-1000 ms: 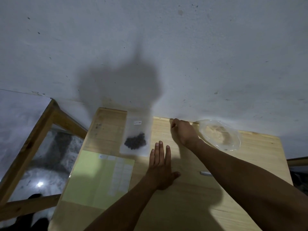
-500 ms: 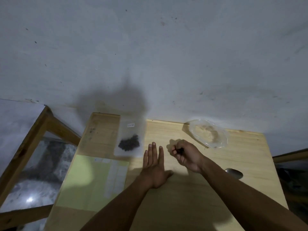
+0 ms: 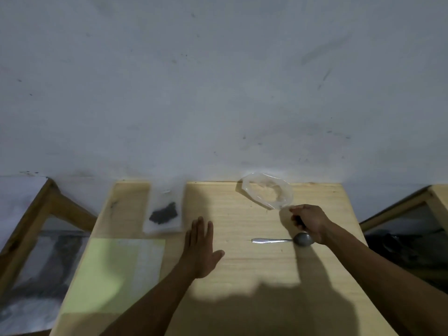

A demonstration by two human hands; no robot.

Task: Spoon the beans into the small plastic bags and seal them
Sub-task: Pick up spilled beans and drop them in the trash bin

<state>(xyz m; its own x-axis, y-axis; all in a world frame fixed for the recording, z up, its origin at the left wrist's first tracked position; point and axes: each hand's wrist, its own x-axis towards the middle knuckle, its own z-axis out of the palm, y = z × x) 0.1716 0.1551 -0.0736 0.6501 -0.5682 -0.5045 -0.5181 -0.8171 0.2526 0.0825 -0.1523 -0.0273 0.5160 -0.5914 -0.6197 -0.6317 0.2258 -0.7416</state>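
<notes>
Right grip (image 3: 306, 220) curled, contents unclear | left (image 3: 202, 248) flat, fingers straight | spoon (image 3: 283, 240) crosswise, handle pointing left

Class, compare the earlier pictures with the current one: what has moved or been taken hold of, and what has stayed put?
The right hand came back from the table's far edge and moved right, curled beside the clear crumpled plastic bag; whether it grips the bag is unclear. The left hand stays flat on the wooden table; the small bag of dark beans is unmoved.
</notes>
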